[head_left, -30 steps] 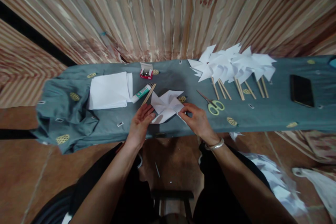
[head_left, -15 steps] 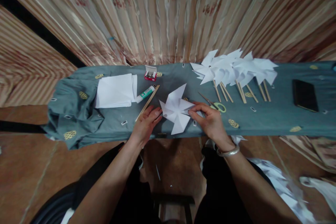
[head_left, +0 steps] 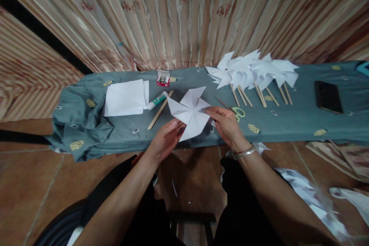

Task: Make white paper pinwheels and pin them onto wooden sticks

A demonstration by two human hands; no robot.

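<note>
**Q:** What is grasped?
**A:** By the right hand (head_left: 226, 123), the pinwheel (head_left: 188, 111) is pinched at mid-frame. Its lower left is touched by the left hand (head_left: 167, 138); a grip cannot be confirmed.
**Q:** Which step?
**A:** Blade adjustment is judged. A steady centre hold is required; the stick (head_left: 159, 110) lies just left.

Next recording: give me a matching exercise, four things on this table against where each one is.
1 paper pinwheel
2 scissors
3 phone
4 paper stack

A far right on the cloth
B between left hand and right hand
C left of the glue tube
D just beyond the right hand

Pairs: 1-B, 2-D, 3-A, 4-C
</note>
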